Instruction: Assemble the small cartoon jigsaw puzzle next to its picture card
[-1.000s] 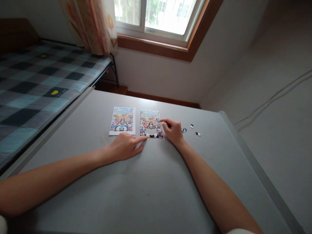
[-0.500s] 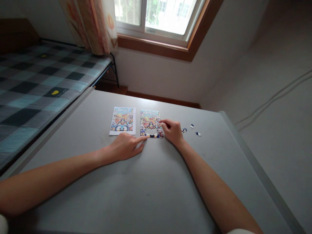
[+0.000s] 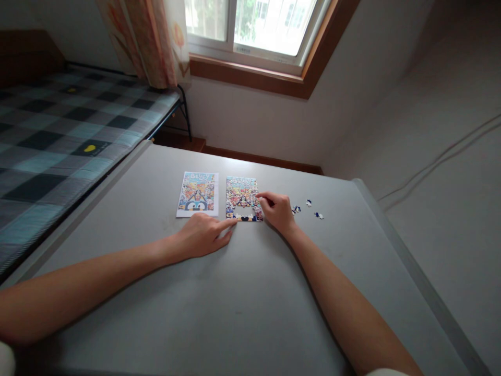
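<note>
The puzzle lies flat on the table, between the two hands, its upper part and side strips joined and a bare gap showing in its lower middle, with a joined strip below. The left hand is loose and grips nothing: its forefinger reaches out to the near edge of the puzzle, toward the left corner, and seems to rest there. The right hand is half curled at the puzzle's right edge, fingertips at or on it; whether a piece is pinched there is too small to tell. Just beyond that hand, to the right, lie a few loose pieces, dark blue and white. On the other side, just beside the puzzle, a printed sheet shows the whole picture, a blue face at its bottom. The step in hand looks like steadying or squaring the joined part while the gap awaits filling. The next move would seem to call for a light hold on the edges, then a small, precise pinch on one loose piece, turned to match the sheet.
</note>
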Demonstrator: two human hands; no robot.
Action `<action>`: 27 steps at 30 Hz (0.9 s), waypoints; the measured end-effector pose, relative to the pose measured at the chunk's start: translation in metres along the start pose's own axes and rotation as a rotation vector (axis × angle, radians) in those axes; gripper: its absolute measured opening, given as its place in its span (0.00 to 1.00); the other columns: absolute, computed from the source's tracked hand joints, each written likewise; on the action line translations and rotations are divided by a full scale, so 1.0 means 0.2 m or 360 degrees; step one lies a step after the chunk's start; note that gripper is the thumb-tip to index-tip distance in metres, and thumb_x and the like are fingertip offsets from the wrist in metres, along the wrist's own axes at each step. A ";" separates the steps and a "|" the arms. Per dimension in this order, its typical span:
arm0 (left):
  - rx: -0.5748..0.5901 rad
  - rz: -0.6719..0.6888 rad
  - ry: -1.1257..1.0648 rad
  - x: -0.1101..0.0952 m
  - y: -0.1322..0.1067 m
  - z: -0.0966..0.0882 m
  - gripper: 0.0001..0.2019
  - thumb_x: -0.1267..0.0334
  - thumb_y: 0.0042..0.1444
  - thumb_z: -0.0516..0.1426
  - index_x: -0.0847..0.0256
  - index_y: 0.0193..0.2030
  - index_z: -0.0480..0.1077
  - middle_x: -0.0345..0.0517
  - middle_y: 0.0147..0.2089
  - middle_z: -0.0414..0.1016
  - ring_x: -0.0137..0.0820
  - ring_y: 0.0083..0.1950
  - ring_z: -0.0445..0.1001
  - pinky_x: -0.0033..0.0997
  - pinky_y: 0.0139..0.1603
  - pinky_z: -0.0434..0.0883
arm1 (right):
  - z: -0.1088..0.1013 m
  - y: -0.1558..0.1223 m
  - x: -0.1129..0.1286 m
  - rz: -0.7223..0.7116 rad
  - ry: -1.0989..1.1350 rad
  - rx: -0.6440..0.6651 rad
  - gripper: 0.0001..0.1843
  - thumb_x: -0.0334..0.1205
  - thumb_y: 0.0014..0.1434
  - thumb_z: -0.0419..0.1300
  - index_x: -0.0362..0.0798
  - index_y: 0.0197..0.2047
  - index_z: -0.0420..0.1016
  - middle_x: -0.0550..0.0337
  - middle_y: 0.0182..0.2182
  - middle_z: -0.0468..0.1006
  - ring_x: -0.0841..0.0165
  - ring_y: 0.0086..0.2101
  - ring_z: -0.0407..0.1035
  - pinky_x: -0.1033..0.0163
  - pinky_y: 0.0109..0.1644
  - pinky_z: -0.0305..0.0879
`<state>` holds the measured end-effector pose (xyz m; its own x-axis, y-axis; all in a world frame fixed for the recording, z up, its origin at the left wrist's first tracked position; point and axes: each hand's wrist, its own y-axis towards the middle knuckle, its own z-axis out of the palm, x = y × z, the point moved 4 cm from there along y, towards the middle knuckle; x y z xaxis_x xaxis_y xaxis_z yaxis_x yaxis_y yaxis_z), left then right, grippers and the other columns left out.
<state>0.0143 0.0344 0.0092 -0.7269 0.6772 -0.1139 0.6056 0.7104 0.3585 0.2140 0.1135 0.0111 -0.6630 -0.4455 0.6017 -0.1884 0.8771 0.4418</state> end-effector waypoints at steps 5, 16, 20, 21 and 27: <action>-0.0003 -0.0008 -0.0007 0.00 0.00 0.00 0.16 0.57 0.62 0.51 0.56 0.53 0.73 0.41 0.21 0.74 0.28 0.20 0.70 0.25 0.25 0.63 | 0.00 0.00 0.00 0.0011 -0.0011 0.0003 0.16 0.35 0.53 0.52 0.45 0.35 0.82 0.63 0.16 0.70 0.74 0.18 0.58 0.68 0.27 0.54; 0.0026 -0.0015 -0.0002 0.00 0.00 0.00 0.16 0.58 0.61 0.53 0.54 0.54 0.72 0.40 0.21 0.75 0.29 0.21 0.71 0.25 0.25 0.63 | 0.00 -0.01 0.01 0.0071 0.0111 -0.0005 0.17 0.42 0.60 0.50 0.45 0.40 0.78 0.71 0.13 0.55 0.76 0.16 0.48 0.68 0.24 0.48; 0.0016 -0.0007 -0.0018 0.00 0.00 0.00 0.16 0.58 0.62 0.52 0.55 0.54 0.72 0.41 0.22 0.75 0.28 0.21 0.70 0.25 0.26 0.64 | 0.00 -0.01 0.01 0.0092 0.0115 0.0019 0.17 0.45 0.61 0.50 0.45 0.39 0.76 0.71 0.13 0.55 0.75 0.16 0.48 0.68 0.24 0.47; 0.0011 -0.0008 -0.0014 0.00 0.00 0.00 0.16 0.58 0.62 0.52 0.56 0.53 0.72 0.41 0.21 0.74 0.28 0.21 0.70 0.25 0.26 0.64 | 0.00 -0.01 0.01 0.0093 0.0110 0.0025 0.17 0.45 0.61 0.50 0.46 0.39 0.76 0.71 0.13 0.55 0.75 0.16 0.48 0.69 0.23 0.47; -0.0002 -0.0001 0.0034 0.00 0.00 0.00 0.16 0.57 0.61 0.53 0.55 0.54 0.72 0.40 0.21 0.74 0.29 0.21 0.72 0.25 0.25 0.62 | 0.01 -0.01 0.00 0.0109 0.0077 0.0042 0.15 0.46 0.61 0.50 0.47 0.35 0.74 0.70 0.12 0.58 0.75 0.15 0.50 0.69 0.23 0.48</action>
<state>0.0139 0.0347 0.0082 -0.7342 0.6723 -0.0945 0.6045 0.7107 0.3597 0.2129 0.1116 0.0100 -0.6393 -0.3917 0.6617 -0.1630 0.9100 0.3812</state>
